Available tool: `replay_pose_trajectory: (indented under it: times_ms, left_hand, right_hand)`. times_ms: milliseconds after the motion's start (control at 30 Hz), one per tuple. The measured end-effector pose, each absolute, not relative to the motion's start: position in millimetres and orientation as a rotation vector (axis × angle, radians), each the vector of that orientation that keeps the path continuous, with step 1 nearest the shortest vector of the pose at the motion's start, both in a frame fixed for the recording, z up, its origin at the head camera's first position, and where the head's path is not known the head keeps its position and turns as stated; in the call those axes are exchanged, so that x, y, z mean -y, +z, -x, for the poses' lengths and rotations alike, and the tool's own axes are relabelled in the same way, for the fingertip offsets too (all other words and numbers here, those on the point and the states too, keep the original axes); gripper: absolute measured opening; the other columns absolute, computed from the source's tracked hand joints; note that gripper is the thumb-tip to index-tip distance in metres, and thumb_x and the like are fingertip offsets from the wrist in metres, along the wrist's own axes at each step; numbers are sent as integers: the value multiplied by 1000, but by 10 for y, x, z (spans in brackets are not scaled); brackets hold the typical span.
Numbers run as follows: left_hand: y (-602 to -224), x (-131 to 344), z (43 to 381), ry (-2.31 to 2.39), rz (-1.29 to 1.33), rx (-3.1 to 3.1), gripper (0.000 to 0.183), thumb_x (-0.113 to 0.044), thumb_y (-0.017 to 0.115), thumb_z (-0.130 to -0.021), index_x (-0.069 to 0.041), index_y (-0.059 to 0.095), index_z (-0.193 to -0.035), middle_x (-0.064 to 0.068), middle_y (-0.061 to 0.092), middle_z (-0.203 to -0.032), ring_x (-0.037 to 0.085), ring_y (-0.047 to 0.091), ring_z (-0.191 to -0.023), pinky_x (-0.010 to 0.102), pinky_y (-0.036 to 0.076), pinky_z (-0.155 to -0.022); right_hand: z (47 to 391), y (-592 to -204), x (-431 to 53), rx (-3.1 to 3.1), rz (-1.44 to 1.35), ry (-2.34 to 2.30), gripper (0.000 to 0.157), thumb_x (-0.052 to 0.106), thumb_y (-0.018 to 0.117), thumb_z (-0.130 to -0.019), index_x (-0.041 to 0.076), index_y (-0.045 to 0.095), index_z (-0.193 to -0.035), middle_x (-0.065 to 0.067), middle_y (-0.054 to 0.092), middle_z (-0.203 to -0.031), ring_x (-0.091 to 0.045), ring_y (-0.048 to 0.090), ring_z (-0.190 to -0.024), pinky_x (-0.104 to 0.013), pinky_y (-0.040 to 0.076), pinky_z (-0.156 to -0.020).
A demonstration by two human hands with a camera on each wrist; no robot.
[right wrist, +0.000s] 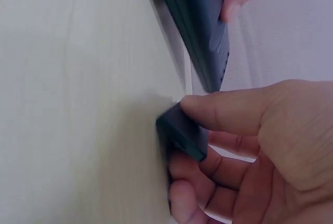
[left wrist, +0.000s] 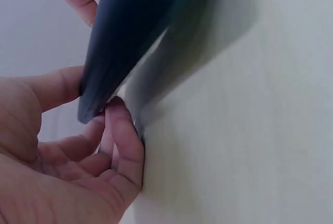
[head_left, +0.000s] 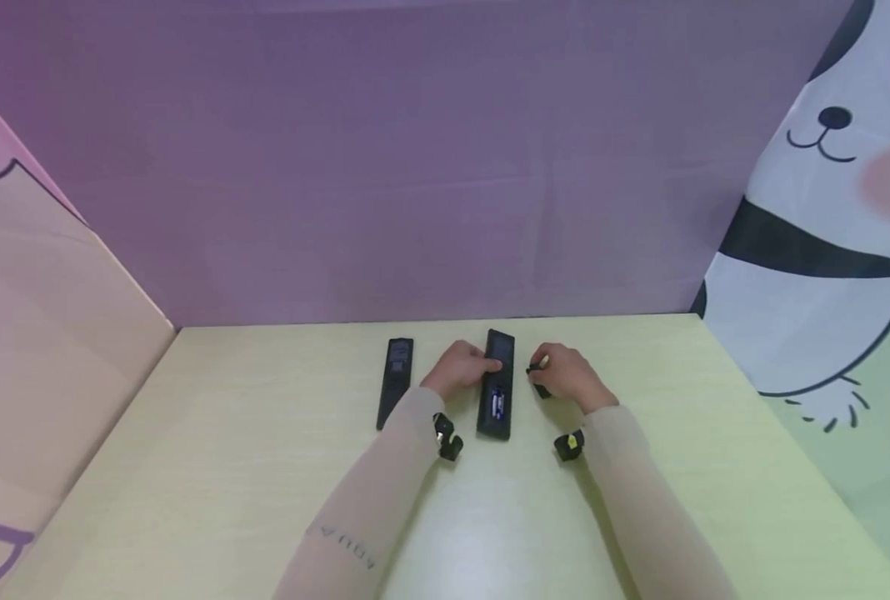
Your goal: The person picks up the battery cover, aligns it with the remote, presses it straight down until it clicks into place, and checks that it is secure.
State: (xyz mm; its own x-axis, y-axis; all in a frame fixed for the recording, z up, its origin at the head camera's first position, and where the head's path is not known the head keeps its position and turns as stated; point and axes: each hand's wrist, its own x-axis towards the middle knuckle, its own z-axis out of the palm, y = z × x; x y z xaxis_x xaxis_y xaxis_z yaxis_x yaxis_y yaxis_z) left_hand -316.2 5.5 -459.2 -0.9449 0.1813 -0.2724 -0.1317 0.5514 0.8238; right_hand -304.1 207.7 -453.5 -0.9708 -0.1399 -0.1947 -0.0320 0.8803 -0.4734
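Note:
A black remote control [head_left: 499,379] is in the middle, its battery compartment uncovered and batteries [head_left: 497,403] showing inside. My left hand [head_left: 460,367] grips its left edge, thumb on the upturned back and fingers curled underneath; the left wrist view shows the remote tilted, partly off the tabletop. To its right, my right hand [head_left: 568,375] pinches a small black battery cover [right wrist: 184,130] between thumb and fingers, just above the table and apart from the remote. Left of my left hand lies a second black remote control [head_left: 395,383], its lower part close to my sleeve.
The pale table [head_left: 212,467] ends at a purple backdrop [head_left: 430,167] behind the remotes. A panda-print panel [head_left: 812,317] stands on the right and a pale printed panel [head_left: 40,333] on the left. Small black devices [head_left: 569,445] sit on both wrists.

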Motion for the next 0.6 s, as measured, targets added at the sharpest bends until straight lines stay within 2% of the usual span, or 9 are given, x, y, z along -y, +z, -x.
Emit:
replay_pose_trajectory:
  times_ms: [67, 133, 233, 467, 600]
  left_hand:
    - [-4611, -12, 3118, 1472, -28, -2391, 36, -28, 72, -96, 3, 70, -114, 7, 71, -93, 15, 61, -79, 27, 51, -72]
    - [-4629, 29, 3079, 1597, -8, -2289, 46, -25, 70, -98, 2, 61, -133, 14, 73, -111, 19, 68, -92, 31, 59, -79]
    - [-4653, 78, 3031, 1719, 16, -2141, 47, -22, 68, -99, 3, 56, -138, 21, 73, -116, 25, 73, -92, 36, 63, -76]
    - [-4681, 135, 2962, 1841, 32, -2019, 48, -21, 65, -101, 1, 53, -142, 19, 74, -110, 22, 73, -86, 35, 63, -74]
    - [-4687, 136, 2956, 1891, 51, -1981, 46, -21, 63, -102, -1, 53, -143, 20, 74, -111, 22, 73, -86, 36, 63, -75]
  right_hand:
    - [3042, -4541, -2087, -2825, 131, -721, 28, 20, 65, -99, 3, 65, -120, -19, 71, -112, -28, 67, -95, -46, 54, -86]
    - [3047, -4544, -2099, -2824, 129, -735, 27, 20, 65, -99, 3, 65, -119, -19, 71, -112, -28, 66, -95, -46, 54, -86]
    - [3052, -4544, -2112, -2813, 121, -755, 26, 19, 64, -99, 2, 65, -119, -18, 71, -110, -28, 66, -95, -45, 54, -85]
    - [3051, -4526, -2134, -2795, 144, -791, 25, 15, 63, -99, 1, 66, -120, -19, 70, -108, -27, 65, -92, -42, 54, -81]
    - [3054, -4506, -2185, -2792, 165, -841, 26, 14, 64, -97, 1, 66, -119, -17, 70, -103, -23, 65, -84, -37, 53, -75]
